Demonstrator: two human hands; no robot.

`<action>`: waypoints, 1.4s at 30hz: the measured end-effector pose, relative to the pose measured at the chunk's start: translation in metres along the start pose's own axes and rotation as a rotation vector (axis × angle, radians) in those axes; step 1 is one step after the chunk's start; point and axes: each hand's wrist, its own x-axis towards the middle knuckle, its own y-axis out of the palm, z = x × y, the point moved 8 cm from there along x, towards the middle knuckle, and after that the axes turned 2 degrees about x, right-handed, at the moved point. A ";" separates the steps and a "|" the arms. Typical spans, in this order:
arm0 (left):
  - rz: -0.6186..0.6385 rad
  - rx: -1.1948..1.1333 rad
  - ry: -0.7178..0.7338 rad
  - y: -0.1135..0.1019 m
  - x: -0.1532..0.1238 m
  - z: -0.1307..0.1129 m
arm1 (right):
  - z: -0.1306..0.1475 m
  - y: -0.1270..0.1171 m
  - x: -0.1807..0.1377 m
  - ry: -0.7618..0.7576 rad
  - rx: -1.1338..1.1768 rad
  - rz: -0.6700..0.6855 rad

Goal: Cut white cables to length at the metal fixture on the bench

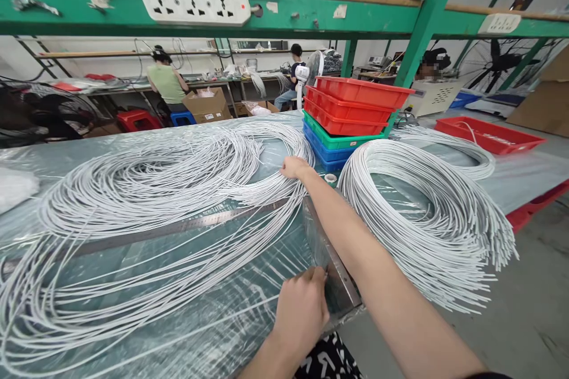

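My left hand [302, 305] is closed in a pinch on a white cable [240, 315] that runs in from the left along the table. Its fingertips are against a dark metal block [326, 254] at the table's near edge. My right hand [294, 167] reaches farther out, its fingers closed at the edge of a loose coil of white cables [271, 194]; the fingertips are partly hidden, and which strand they grip does not show. Beneath the strands lies a long steel ruler [208, 219]. More white cables [133, 183] are heaped in loops to the left.
A thick cable coil [409, 207] with cut ends lies right of my right forearm. Stacked red, green and blue trays [351, 112] stand behind a tape roll [330, 179]. Another red tray [489, 134] is at far right. A green shelf beam [102, 0] with a power strip [193, 3] crosses above. Other people sit beyond.
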 end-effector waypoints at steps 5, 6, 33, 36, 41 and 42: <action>-0.002 -0.016 0.000 0.000 -0.001 0.000 | -0.001 0.002 0.002 -0.007 -0.002 -0.007; 0.002 -0.017 -0.002 0.000 -0.001 0.000 | -0.001 0.002 0.002 -0.009 -0.004 -0.008; -0.033 -0.023 0.032 -0.002 0.000 -0.001 | -0.001 0.000 -0.002 -0.006 -0.010 0.003; -0.031 -0.038 0.032 -0.002 0.000 -0.002 | -0.001 0.000 -0.002 -0.009 -0.009 0.005; -0.023 -0.043 0.021 -0.001 0.001 -0.001 | -0.001 0.001 0.000 -0.005 -0.006 0.007; -0.020 -0.044 0.021 0.000 0.001 -0.001 | -0.001 0.001 0.000 -0.005 -0.007 0.003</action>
